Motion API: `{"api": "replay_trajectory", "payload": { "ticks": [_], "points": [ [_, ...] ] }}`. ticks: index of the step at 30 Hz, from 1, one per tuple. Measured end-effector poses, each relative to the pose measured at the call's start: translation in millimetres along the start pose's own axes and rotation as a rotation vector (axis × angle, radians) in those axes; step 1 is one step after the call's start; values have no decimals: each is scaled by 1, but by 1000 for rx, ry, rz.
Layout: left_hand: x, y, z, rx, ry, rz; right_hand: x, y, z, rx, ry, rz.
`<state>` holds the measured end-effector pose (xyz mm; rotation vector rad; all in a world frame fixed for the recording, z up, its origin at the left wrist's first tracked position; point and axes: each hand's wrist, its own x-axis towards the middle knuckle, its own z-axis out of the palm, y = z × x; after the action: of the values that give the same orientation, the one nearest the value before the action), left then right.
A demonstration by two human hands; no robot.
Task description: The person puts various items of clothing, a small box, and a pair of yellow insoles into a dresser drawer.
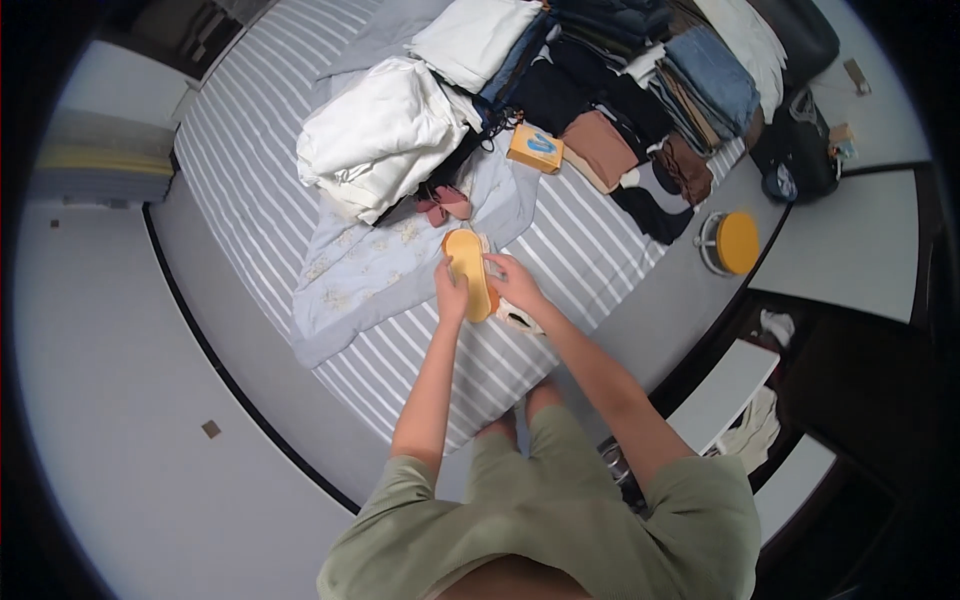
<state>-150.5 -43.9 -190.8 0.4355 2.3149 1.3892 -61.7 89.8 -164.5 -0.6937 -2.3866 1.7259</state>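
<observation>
Between my two hands, at the near edge of the bed, is a yellow oblong case-like thing (468, 252) with rounded ends and an orange edge; its exact kind is not clear. My left hand (452, 292) grips its left side, the thumb lying over its face. At its right side, the fingers of my right hand (514, 284) close in on the edge. A small white cloth item with a dark patch (519, 319) lies partly under my right wrist. Just beyond the yellow thing sits a dusty-red folded item (444, 205).
Stacked white clothes (375, 140) and folded jeans (708, 82) cover the far part of the striped bed (600, 262). An orange box with a blue picture (535, 148) lies near folded brown cloth (600, 143). A yellow-topped stool (738, 243) stands right of the bed, beside white drawers (722, 395).
</observation>
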Motion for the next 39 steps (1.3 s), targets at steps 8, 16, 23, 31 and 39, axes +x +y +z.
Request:
{"api": "replay_trajectory", "payload": {
  "ticks": [8,16,23,31,39],
  "points": [
    [81,-26,14,19,201,4,90,34,13,-43,-37,33],
    [136,-42,51,-428,166,-50,153,75,30,-45,-57,-3],
    [135,-23,57,-615,149,-180,144,73,44,168,-174,62],
    [134,-33,57,-414,432,-73,126,43,46,333,-143,-52],
    [94,10,47,-594,311,-386,87,16,20,184,3,-133]
  ]
}}
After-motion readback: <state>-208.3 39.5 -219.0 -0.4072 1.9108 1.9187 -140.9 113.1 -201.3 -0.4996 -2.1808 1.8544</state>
